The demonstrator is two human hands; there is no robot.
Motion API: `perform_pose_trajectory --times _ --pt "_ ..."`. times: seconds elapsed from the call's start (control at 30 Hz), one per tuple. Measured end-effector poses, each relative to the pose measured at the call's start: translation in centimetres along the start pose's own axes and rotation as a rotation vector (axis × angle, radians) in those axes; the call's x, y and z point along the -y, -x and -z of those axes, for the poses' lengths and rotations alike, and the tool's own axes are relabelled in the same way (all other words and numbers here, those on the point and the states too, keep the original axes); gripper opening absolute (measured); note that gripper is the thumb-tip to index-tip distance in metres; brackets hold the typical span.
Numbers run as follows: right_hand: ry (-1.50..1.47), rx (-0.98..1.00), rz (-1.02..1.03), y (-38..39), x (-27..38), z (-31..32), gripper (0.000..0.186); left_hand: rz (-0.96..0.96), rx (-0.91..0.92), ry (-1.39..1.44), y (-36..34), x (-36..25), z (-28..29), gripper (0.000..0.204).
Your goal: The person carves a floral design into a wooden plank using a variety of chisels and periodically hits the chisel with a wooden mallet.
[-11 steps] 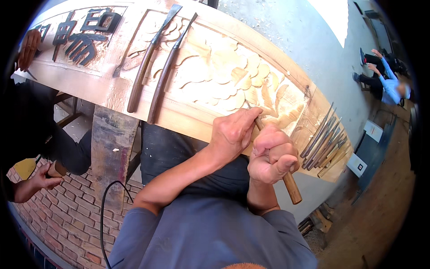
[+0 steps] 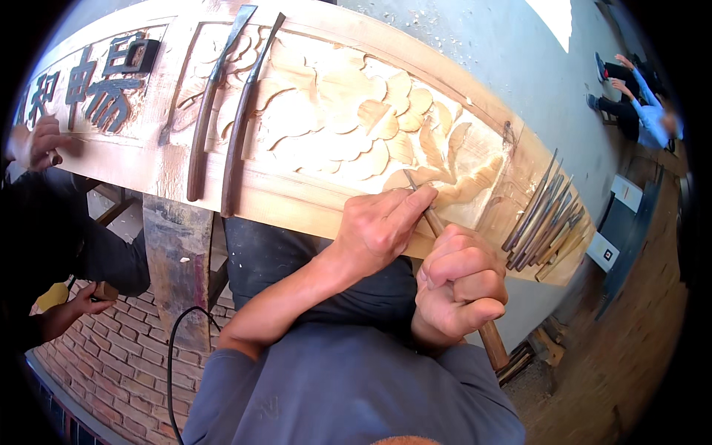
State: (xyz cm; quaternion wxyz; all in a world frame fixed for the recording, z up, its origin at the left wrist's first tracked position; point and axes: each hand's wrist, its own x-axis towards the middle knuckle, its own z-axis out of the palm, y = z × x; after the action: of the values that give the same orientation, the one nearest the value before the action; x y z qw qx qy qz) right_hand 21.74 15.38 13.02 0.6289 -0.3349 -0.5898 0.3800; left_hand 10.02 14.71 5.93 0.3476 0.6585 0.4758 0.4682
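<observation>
My left hand (image 2: 377, 228) is closed on the upper part of a wooden-handled chisel (image 2: 494, 345), whose slim blade meets the carved relief near the board's front. My right hand (image 2: 460, 282) is wrapped round the handle below it, with the handle's end showing beneath my fist. The pale wooden board (image 2: 289, 208) carries carved petals and leaves (image 2: 371, 111), with shavings around them. Two long dark-handled chisels (image 2: 236, 167) lie across the board left of the carving. A row of several slimmer carving tools (image 2: 541, 226) rests at its right end.
A co-worker's hands (image 2: 41, 144) (image 2: 89, 300) are at left, beside dark raised characters (image 2: 111, 85); the lower one holds a wooden piece. Another person (image 2: 645, 111) in blue sits at upper right. A weathered plank support (image 2: 178, 271), a black cable (image 2: 178, 326) and brick floor (image 2: 119, 363) lie below.
My hands and the chisel have shifted slightly down in the picture, the right hand also rightward. The board appears further left and up. The co-worker's upper hand has moved lower.
</observation>
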Motion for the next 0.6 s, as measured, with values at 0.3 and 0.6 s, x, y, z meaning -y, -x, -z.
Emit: perform_pose_trajectory --times 0.3,0.6 --pt "-0.068 0.004 0.039 -0.4 -1.6 -0.1 0.066 0.036 -0.067 -0.036 -0.2 0.5 -0.5 0.041" --pt "0.054 0.043 0.003 -0.4 -1.3 -0.7 0.066 0.088 -0.033 -0.022 -0.2 0.2 0.1 0.044"
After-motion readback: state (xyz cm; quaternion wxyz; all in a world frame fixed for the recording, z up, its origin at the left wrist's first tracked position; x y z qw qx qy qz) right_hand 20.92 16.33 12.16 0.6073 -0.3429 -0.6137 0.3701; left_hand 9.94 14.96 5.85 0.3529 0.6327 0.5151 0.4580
